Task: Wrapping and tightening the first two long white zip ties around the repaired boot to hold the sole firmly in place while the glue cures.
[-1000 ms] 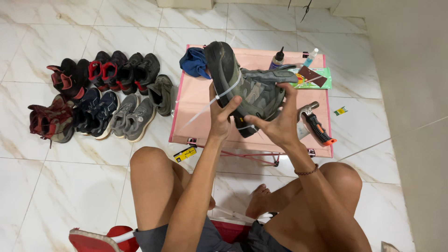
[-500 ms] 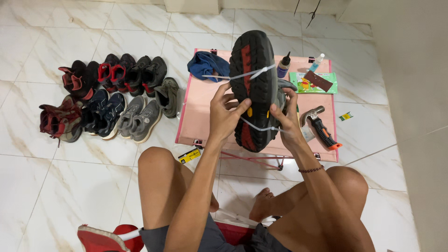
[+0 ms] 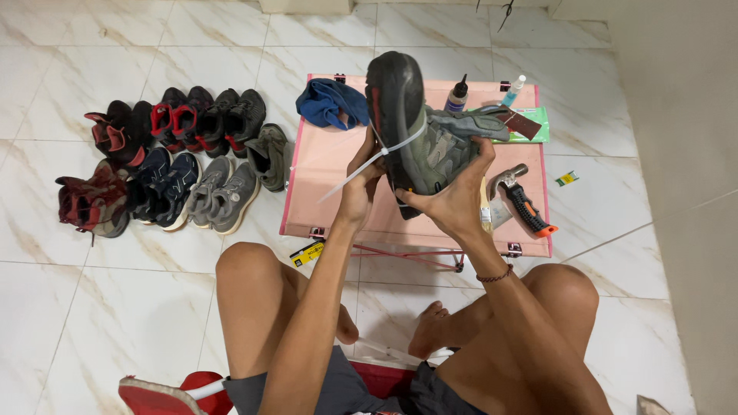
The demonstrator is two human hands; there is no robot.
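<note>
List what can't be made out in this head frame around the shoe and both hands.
- Left hand: its fingers go behind the shoe, so the grip on the white zip tie is unclear.
- Right hand: palm side is hidden against the shoe.
- Two small bottles: partly behind the shoe, too small to identify.
- Hammer: its head is partly covered by the right hand.
- Red stool: cut by the bottom edge.

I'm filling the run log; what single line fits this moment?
left hand: on white zip tie | right hand: holds grey shoe, sole leftward | under: pink table | floor left: shoe rows
</note>
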